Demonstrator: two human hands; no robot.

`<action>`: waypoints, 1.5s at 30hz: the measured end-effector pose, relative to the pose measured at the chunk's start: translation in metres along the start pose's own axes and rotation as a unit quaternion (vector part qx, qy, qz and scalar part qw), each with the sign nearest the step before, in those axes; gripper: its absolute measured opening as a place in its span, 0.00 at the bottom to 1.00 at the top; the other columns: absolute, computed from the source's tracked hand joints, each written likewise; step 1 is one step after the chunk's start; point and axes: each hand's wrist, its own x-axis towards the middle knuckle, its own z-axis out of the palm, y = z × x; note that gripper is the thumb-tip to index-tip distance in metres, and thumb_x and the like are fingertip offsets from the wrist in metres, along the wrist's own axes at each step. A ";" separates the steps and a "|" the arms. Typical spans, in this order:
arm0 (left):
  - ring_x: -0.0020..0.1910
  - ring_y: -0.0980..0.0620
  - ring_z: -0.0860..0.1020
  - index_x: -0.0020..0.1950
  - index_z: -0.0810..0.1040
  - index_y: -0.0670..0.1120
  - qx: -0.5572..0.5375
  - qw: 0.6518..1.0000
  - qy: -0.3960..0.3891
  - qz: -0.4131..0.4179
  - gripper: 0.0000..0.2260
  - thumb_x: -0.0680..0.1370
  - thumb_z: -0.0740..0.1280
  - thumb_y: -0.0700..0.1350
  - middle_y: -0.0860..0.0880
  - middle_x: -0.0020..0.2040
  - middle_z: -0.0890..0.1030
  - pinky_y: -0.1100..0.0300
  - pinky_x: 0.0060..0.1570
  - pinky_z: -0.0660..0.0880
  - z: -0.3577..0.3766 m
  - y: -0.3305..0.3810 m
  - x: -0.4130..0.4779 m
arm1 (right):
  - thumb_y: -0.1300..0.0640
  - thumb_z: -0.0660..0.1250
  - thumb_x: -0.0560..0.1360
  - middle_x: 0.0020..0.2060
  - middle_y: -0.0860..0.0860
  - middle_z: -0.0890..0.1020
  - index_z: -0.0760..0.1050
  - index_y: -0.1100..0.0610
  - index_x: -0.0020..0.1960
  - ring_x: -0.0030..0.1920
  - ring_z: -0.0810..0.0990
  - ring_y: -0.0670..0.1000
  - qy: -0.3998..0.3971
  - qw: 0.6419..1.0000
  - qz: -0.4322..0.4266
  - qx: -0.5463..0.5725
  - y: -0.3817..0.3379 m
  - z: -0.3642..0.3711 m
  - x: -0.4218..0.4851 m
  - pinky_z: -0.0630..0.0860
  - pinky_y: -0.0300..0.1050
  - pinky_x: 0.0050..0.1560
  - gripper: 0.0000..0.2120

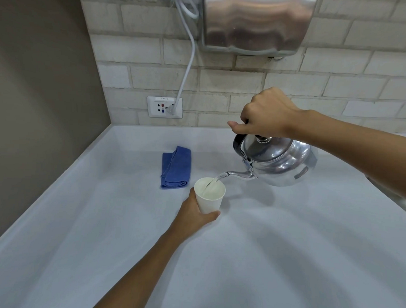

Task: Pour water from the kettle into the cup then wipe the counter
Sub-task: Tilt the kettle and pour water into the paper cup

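Observation:
A shiny metal kettle (pixel 280 162) hangs tilted above the white counter (pixel 286 249), its spout pointing left and down. My right hand (pixel 265 113) is closed around its black handle. A thin stream of water runs from the spout into a white paper cup (pixel 210 199), which stands on the counter and holds some water. My left hand (pixel 193 213) wraps the cup's left side and base. A folded blue cloth (pixel 176 168) lies on the counter just behind and left of the cup.
A brick wall runs along the back with a power socket (pixel 164 107) and a white cable plugged in. A steel hand dryer (pixel 257 23) hangs above. A brown side wall (pixel 38 102) bounds the counter's left edge. A sink rim (pixel 400 202) shows at right.

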 end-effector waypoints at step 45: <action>0.56 0.52 0.75 0.66 0.63 0.54 0.003 1.000 -0.001 -0.007 0.36 0.63 0.77 0.52 0.53 0.60 0.76 0.60 0.53 0.72 0.000 -0.001 0.000 | 0.46 0.56 0.76 0.17 0.51 0.56 0.53 0.57 0.21 0.21 0.54 0.51 0.010 1.000 -0.003 0.007 0.000 0.005 -0.005 0.52 0.40 0.27 0.29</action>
